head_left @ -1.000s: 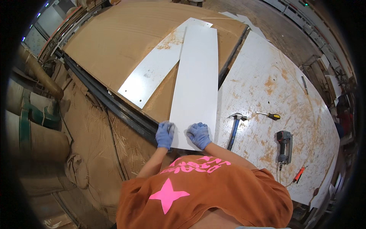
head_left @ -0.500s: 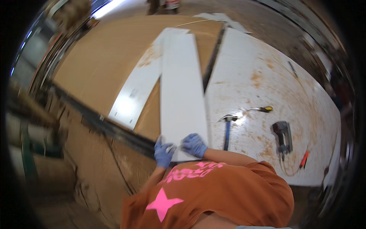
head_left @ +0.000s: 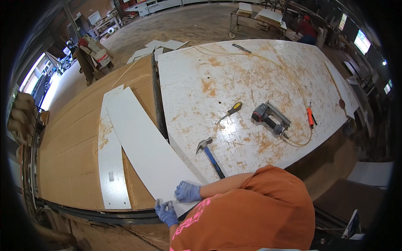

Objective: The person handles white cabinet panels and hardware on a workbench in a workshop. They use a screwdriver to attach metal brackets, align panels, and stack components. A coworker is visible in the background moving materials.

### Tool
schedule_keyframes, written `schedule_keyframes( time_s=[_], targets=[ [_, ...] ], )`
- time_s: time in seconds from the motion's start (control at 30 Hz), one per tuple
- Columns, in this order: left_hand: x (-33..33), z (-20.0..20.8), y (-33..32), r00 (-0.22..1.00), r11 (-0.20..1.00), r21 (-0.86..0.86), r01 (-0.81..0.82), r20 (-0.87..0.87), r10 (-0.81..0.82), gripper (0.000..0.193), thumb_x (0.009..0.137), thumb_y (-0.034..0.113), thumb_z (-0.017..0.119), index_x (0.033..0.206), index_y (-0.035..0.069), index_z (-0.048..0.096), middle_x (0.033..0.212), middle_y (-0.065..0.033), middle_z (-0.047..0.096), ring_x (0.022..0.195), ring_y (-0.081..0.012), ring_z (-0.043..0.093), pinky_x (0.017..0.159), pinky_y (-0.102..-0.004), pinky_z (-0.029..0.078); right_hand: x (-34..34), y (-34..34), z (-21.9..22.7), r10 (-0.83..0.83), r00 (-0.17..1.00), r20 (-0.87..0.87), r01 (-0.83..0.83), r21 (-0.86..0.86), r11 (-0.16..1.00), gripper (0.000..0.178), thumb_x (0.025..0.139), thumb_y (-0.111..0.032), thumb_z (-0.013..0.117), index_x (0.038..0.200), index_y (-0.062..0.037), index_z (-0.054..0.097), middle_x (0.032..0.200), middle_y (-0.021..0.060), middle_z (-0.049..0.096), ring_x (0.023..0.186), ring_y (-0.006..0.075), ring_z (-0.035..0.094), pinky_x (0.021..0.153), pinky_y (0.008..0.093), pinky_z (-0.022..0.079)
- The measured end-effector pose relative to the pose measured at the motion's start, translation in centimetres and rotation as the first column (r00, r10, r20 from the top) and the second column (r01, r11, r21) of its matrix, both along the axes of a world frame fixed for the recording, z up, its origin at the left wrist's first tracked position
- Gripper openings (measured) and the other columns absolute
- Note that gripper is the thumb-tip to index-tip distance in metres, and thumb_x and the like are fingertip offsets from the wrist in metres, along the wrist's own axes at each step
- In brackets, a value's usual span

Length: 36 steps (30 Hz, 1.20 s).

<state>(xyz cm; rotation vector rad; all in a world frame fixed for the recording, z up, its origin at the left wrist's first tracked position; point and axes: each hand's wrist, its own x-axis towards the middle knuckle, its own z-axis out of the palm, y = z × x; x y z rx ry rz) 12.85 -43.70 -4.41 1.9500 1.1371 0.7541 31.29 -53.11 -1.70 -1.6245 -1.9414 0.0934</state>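
Observation:
A long white board [head_left: 144, 142] lies slantwise, its near end in front of me. My left hand [head_left: 167, 214], in a blue glove, grips the near left corner, with fingers and thumb parted around the edge. My right hand [head_left: 188, 192], gloved alike, rests closed on the board's top face a little farther in. Whether anything small is inside its curled fingers is hidden. Under the far end of this board lies a second white strip [head_left: 109, 159] with brown dust and small holes. To the right, a claw hammer [head_left: 212, 158] with a blue handle lies on the white worktop [head_left: 184, 113].
A yellow-handled screwdriver [head_left: 230, 111], a nail gun [head_left: 271, 118] and an orange air blow gun [head_left: 310, 117] with a thin hose lie on the worktop. Brown sheet [head_left: 71, 142] covers the left side. A person in red [head_left: 307, 30] is far off at the right.
My view has swung to the right and up, so the boards appear farther left and more of the workshop shows. Both hands remain at the board's near end.

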Motion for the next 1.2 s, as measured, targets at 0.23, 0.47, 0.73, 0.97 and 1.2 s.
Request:
schedule_keyframes(
  time_s=[0.23,0.47,0.73,0.97,1.2],
  targets=[
    [0.7,0.9,-0.8,0.954,0.914,-0.399,-0.074,0.239,0.181,0.01,0.074,0.006,0.073,0.076,0.001,0.064,0.127,-0.0126,0.051,0.115,-0.0293,0.049,0.094,-0.0367,0.043,-0.5,0.1,0.0,-0.072,0.997,0.036,0.076,-0.106,0.991,0.017,0.076,-0.033,0.06,0.075,-0.0154,0.057,0.076,0.0031,0.057,0.072,0.0233,0.058,0.07,0.0392,0.04],
    [-1.3,-0.6,-0.9,0.989,0.928,0.346,0.141,-0.007,-0.148,0.01,0.076,0.011,0.073,0.08,0.004,0.067,0.124,-0.0152,0.053,0.115,-0.0311,0.049,0.092,-0.0378,0.044,-1.3,0.4,0.8,-0.162,0.986,-0.028,0.153,-0.204,0.967,0.018,0.076,-0.033,0.06,0.076,-0.0154,0.058,0.077,0.0031,0.058,0.073,0.0232,0.06,0.07,0.0387,0.04],
    [0.1,0.6,0.1,0.996,1.0,0.011,0.009,-0.091,-0.008,0.013,0.076,0.012,0.073,0.079,0.002,0.064,0.112,-0.0122,0.055,0.105,-0.0272,0.052,0.088,-0.0358,0.045,-0.3,-0.2,-0.3,0.016,0.999,0.039,-0.015,-0.031,0.999,0.019,0.076,-0.032,0.059,0.075,-0.0136,0.056,0.076,0.0039,0.057,0.072,0.0232,0.059,0.069,0.0385,0.041],
    [-0.3,1.7,-1.8,0.976,0.862,0.48,0.164,-0.205,-0.072,0.012,0.078,0.012,0.07,0.086,0.007,0.065,0.109,-0.0125,0.057,0.109,-0.0327,0.051,0.09,-0.0408,0.044,-1.1,0.7,0.3,-0.164,0.985,-0.048,0.152,-0.187,0.971,0.016,0.077,-0.029,0.057,0.074,-0.0143,0.061,0.078,0.0061,0.062,0.073,0.0251,0.062,0.069,0.0409,0.042],
    [0.1,2.7,-1.2,0.971,0.939,0.332,0.086,-0.238,-0.005,0.012,0.072,0.021,0.073,0.079,0.012,0.067,0.102,-0.0109,0.06,0.104,-0.0335,0.053,0.088,-0.0419,0.043,-0.2,0.3,-1.1,-0.051,0.998,0.032,0.053,-0.051,0.997,0.021,0.077,-0.03,0.059,0.069,-0.0114,0.057,0.067,0.0093,0.058,0.063,0.0303,0.059,0.056,0.0461,0.043]
  ],
)
